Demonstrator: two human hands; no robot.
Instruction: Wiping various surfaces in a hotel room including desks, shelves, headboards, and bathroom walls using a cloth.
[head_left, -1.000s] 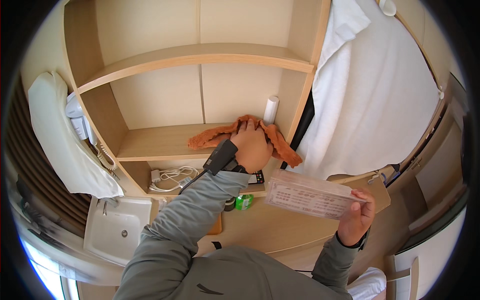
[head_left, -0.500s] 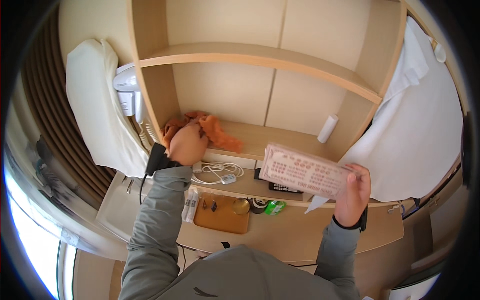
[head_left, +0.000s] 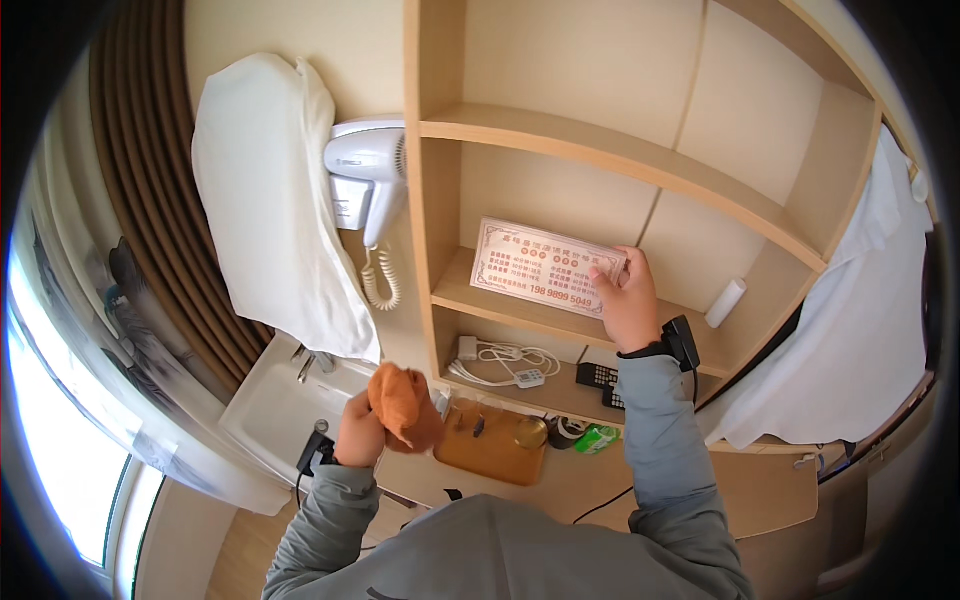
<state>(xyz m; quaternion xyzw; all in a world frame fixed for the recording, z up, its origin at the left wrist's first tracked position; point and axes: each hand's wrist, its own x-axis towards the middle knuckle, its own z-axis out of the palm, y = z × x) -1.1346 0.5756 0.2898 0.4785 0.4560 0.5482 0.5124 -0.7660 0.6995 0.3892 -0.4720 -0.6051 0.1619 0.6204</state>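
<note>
A crumpled orange cloth [head_left: 398, 398] is bunched in my left hand [head_left: 359, 432], whose fingers are closed round it, between the sink and the shelf unit. My right hand [head_left: 630, 303] pinches the right end of a pale pink printed card [head_left: 540, 266], thumb on its front face. The card is tilted a little and stands in front of the middle shelf [head_left: 450, 285], covering part of it. Whether the card's lower edge rests on that shelf I cannot tell.
White cables with a power strip [head_left: 530, 378] and black remotes [head_left: 600, 378] lie in the lower compartment. Below is an orange-brown tray [head_left: 490, 462], beside a green can [head_left: 597, 438]. A white roll [head_left: 726, 303] stands on the shelf. A hair dryer [head_left: 370, 165] hangs above the sink [head_left: 262, 390].
My left hand has lifted the orange cloth off the shelf and drawn it back toward me. My right hand has raised the card to the middle shelf. The view has turned left.
</note>
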